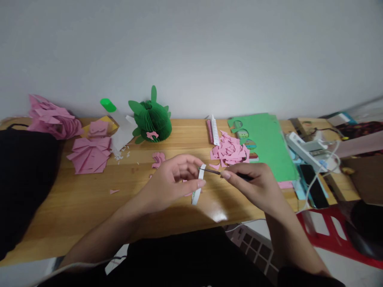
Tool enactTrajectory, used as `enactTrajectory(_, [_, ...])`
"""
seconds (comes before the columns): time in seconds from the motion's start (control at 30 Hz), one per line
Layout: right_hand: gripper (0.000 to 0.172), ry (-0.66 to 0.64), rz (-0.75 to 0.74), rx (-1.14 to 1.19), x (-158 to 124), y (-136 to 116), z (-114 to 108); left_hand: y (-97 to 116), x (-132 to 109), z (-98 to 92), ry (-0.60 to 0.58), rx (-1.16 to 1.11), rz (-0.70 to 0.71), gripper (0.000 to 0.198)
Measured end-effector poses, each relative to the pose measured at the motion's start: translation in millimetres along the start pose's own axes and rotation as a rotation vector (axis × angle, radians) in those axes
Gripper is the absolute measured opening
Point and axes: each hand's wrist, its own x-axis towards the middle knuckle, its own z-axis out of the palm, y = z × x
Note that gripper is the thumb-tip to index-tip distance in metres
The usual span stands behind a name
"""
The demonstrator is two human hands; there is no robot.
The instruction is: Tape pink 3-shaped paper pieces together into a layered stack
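Observation:
My left hand is curled, pinching a narrow white strip that hangs down from the fingertips, with a bit of pink paper hidden behind the fingers. My right hand is closed around a thin dark tool, its metal tip touching the top of the strip. Both hands hover over the wooden table near its front edge. Just beyond them lies a heap of pink paper scraps.
A green honeycomb paper plant stands at the back. Folded pink paper fans and a crumpled pink pile lie left, by a green-capped glue bottle. Green card sheet, power strip, phone right. Black bag far left.

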Motion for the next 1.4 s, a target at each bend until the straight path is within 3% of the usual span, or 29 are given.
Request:
enactTrajectory(0.73, [0.036,0.012,0.018,-0.036,-2.9,-7.6,7.9,-7.4,-9.9,-4.8,-0.024,-0.073,0.003,0.030])
enactTrajectory(1.03, [0.038,-0.054,0.004,-0.063,-9.3,-9.7,17.2,-20.6,-35.3,-18.2,0.034,-0.126,0.050,0.026])
enactTrajectory(1.13, [0.039,-0.080,-0.023,-0.083,-10.3,-10.7,24.4,-33.8,-46.6,-27.4,0.124,-0.143,0.056,0.029])
enactTrajectory(1.23, [0.037,-0.063,-0.088,-0.146,-10.9,-13.4,32.8,-47.4,-62.7,-42.9,0.298,-0.048,0.096,0.034])
enactTrajectory(1.33, [0.032,-0.012,-0.210,-0.231,-11.7,-15.1,40.0,-57.8,-89.9,-70.7,0.642,0.318,0.126,0.038])
enactTrajectory(1.4, [0.030,0.025,-0.309,-0.301,-11.9,-14.4,44.0,-64.3,-112.3,-94.6,0.854,0.684,0.043,0.040])
